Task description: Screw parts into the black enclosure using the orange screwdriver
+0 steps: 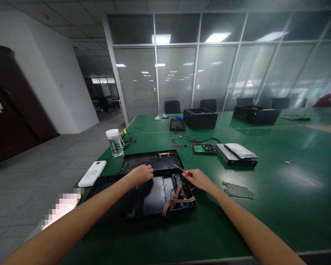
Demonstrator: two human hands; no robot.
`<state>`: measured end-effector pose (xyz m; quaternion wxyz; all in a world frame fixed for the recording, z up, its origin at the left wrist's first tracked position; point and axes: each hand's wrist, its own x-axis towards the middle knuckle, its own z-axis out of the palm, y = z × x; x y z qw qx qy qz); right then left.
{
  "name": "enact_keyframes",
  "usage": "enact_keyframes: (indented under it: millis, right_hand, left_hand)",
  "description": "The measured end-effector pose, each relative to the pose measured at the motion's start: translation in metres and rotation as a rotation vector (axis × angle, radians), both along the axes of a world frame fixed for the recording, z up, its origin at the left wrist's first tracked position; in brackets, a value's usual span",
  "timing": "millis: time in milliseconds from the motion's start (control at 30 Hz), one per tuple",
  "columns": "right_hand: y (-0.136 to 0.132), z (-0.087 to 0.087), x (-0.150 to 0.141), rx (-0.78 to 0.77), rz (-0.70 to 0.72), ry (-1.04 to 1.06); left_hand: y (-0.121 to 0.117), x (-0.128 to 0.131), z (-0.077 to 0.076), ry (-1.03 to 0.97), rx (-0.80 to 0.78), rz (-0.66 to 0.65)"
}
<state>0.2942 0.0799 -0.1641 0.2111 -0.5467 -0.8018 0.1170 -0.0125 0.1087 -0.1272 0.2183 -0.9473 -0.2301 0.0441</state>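
Note:
My right hand [198, 179] grips a screwdriver [187, 173] with an orange and black handle. Its thin shaft points up and left over the far black panel [143, 162], which carries a small gold-coloured part [164, 154] near its back edge. Above the seam between that panel and the nearer open black casing [151, 198] is my left hand [141, 174], its fingers curled together; whatever they may hold is hidden. Multicoloured wires [179, 200] loop out at the casing's right end, just below my right hand.
On the left stand a clear bottle [116, 144] and a white device [92, 173]. To the right lie a circuit board [204, 148], a metal drive [235, 154] and a dark flat piece [238, 190]. Black boxes [200, 119] stand farther back. A person's sleeve [327, 99] shows far right.

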Motion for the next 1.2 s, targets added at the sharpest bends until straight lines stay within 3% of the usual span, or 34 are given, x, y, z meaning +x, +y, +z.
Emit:
enact_keyframes:
  millis: [200, 433, 533, 700, 867, 1200]
  right_hand:
    - [0.000, 0.003, -0.001, -0.016, -0.007, -0.013]
    - [-0.002, 0.002, -0.004, 0.004, 0.002, -0.005]
    - [-0.002, 0.001, -0.004, 0.015, -0.004, -0.008]
    - [0.000, 0.000, -0.003, 0.013, -0.014, 0.001]
    - [0.004, 0.004, 0.001, 0.070, -0.055, 0.059]
    - [0.010, 0.006, 0.010, 0.118, -0.153, 0.162]
  left_hand:
    - [-0.001, 0.005, 0.007, -0.006, -0.052, 0.022]
    - [-0.010, 0.038, 0.022, -0.348, -0.416, 0.005]
    - [-0.005, 0.062, 0.015, -0.449, -0.493, -0.029]
    - [0.004, 0.087, -0.008, -0.674, -0.467, -0.002]
    - [0.002, 0.088, -0.021, -0.709, -0.478, 0.010]
    - [-0.005, 0.087, -0.029, -0.655, -0.378, 0.041]
